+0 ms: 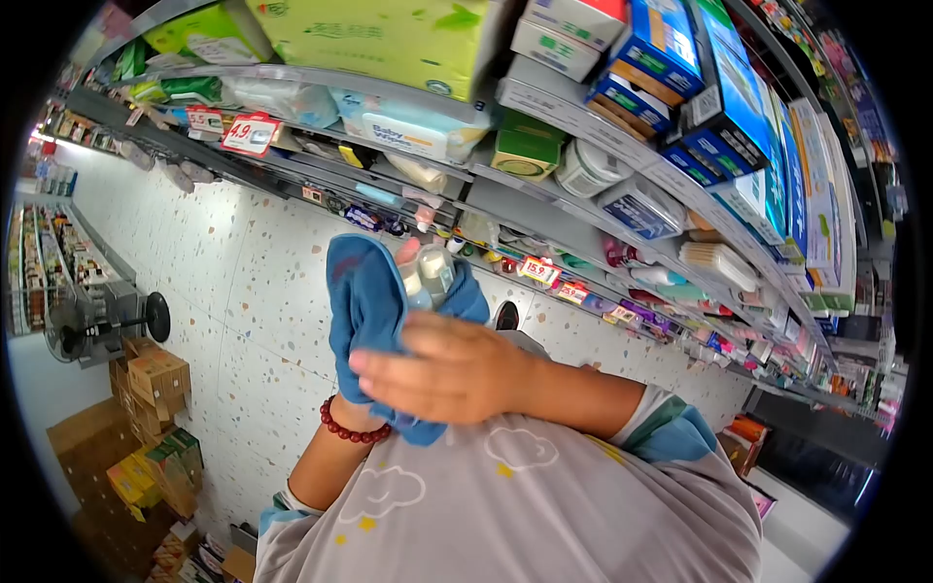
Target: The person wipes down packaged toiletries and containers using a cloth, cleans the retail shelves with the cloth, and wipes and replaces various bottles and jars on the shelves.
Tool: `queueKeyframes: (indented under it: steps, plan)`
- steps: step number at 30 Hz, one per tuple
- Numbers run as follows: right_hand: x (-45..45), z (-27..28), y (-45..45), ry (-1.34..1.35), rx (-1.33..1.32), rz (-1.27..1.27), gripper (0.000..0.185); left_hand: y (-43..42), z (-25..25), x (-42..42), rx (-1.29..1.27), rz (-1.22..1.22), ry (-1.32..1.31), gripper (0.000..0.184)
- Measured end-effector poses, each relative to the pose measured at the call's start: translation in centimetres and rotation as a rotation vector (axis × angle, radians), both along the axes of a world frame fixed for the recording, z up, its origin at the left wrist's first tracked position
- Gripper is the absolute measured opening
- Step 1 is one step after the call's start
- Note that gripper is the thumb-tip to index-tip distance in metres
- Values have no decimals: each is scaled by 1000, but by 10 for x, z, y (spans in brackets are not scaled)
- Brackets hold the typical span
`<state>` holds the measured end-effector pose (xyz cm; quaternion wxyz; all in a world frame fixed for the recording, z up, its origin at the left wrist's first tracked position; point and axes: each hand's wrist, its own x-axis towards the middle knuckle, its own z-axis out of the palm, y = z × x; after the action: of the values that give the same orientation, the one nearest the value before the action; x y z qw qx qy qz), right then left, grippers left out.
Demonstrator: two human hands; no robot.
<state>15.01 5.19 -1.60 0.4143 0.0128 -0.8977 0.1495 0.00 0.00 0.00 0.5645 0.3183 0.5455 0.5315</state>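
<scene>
A soft, matte blue cloth (364, 301), thick and deeply creased, bunches in front of the person's chest. One rounded flap stands up on the left and another fold lies to the right. The left hand is covered by the cloth; only the left wrist (360, 415) shows, ringed by a bracelet (335, 428) of glossy dark-red beads, so how the left fingers are set cannot be told. The right hand (447, 369) lies across the cloth's lower front, slightly blurred, its fingers extended and close together against the fabric; whether they pinch it cannot be told. The shirt (544, 496) is smooth grey fabric printed with white cloud outlines and yellow stars.

Between the cloth's folds, just beyond the right hand, sit small pale bottles (435, 275), rounded and partly hidden; their contents cannot be made out. On the metal shelves (573, 107) ahead are a soft plastic pack of baby wipes (408, 126), a large yellow-green pack (374, 39), a squat white tub (586, 172), a small green carton (527, 146) and glossy blue boxes (724, 112). Speckled floor (248, 282) spreads below, with brown cardboard cartons (158, 377) stacked at the left.
</scene>
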Motion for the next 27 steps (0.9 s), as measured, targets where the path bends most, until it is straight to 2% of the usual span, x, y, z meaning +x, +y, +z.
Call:
queueKeyframes:
  steps: [1,2,3,5,9,11,12,13,15,16,17,18,19,21,24,26,27]
  plan:
    - [-4,2,1,41,-163,-105,52,-3,5,0,177,-23,155,69]
    - [-9,4,4,84,-323,-204,43,5,9,19,271,-58,-183,62]
    - [18,15,9,180,-500,-296,41,13,7,38,327,-106,-529,57]
    - [10,7,7,134,-438,-310,51,4,3,33,159,-4,-569,59]
    - [6,-9,0,130,-412,-200,55,-10,-27,11,157,-57,-609,63]
    - [21,5,11,103,-607,-264,58,-21,-23,15,86,-146,-361,59]
    - [24,6,12,202,-822,-264,62,-22,-23,12,45,-223,-159,61]
    - [23,4,15,242,-791,-336,59,-22,-22,9,8,-305,42,62]
    - [19,-17,17,331,-946,-269,49,-21,-16,10,42,-249,28,48]
    - [20,-26,16,342,-945,-272,49,-18,-23,9,82,-254,159,55]
    - [21,-35,14,483,-1361,-122,43,-16,-20,8,80,-260,167,55]
    - [22,-35,13,616,-1773,55,37,-13,-15,6,172,-356,401,56]
    - [27,-29,12,621,-1846,47,32,-12,-12,5,261,-448,633,57]
    - [35,-23,9,580,-1869,9,37,-13,-15,3,188,-491,647,61]
    - [44,-15,9,575,-1930,0,38,-9,-10,8,339,-403,653,60]
    - [49,-13,10,590,-1916,-23,38,-12,-11,12,213,-229,337,58]
    - [52,-12,12,605,-1884,-42,39,-12,-8,12,212,-229,339,58]
